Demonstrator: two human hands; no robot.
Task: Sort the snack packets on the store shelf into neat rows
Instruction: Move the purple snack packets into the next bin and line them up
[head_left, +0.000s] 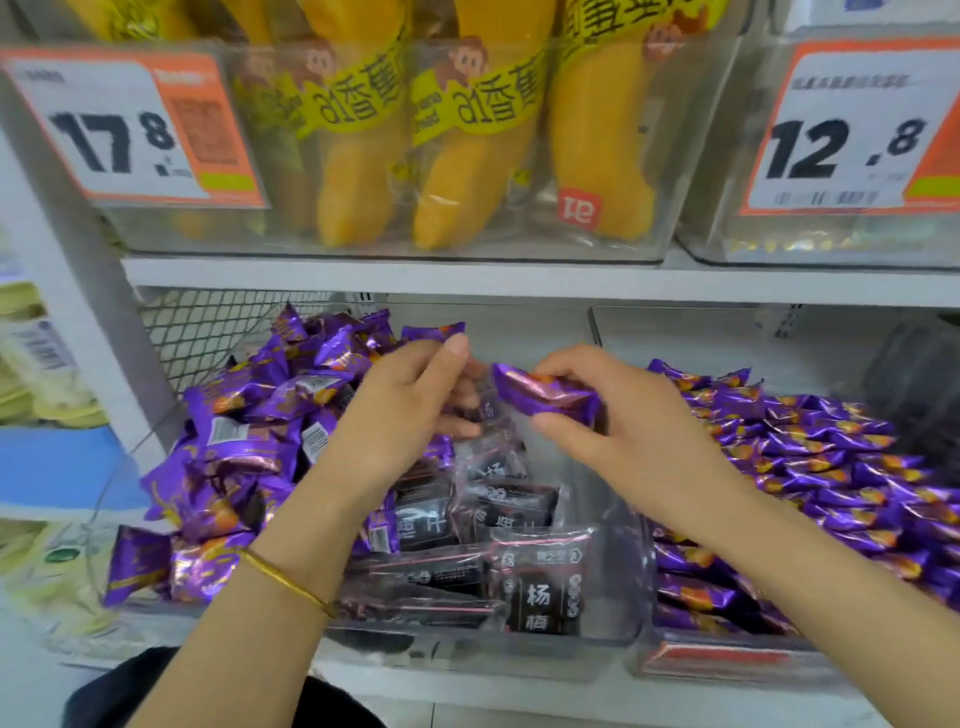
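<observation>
My right hand (613, 410) pinches a purple snack packet (545, 395) above the middle clear bin. My left hand (410, 410) is beside it with curled fingers closed on a dark packet (485, 410); the grip is partly hidden. A loose heap of purple packets (244, 452) lies in a wire basket on the left. Dark packets (540, 587) with white characters fill the middle bin. On the right, purple packets (810, 467) lie in ordered rows in another clear bin.
The shelf above (395, 275) holds clear bins of yellow banana-shaped packs (467, 156) with price tags 17.8 (130, 130) and 12.8 (852, 140). A wire mesh wall (208, 332) backs the basket. Pale goods sit at far left.
</observation>
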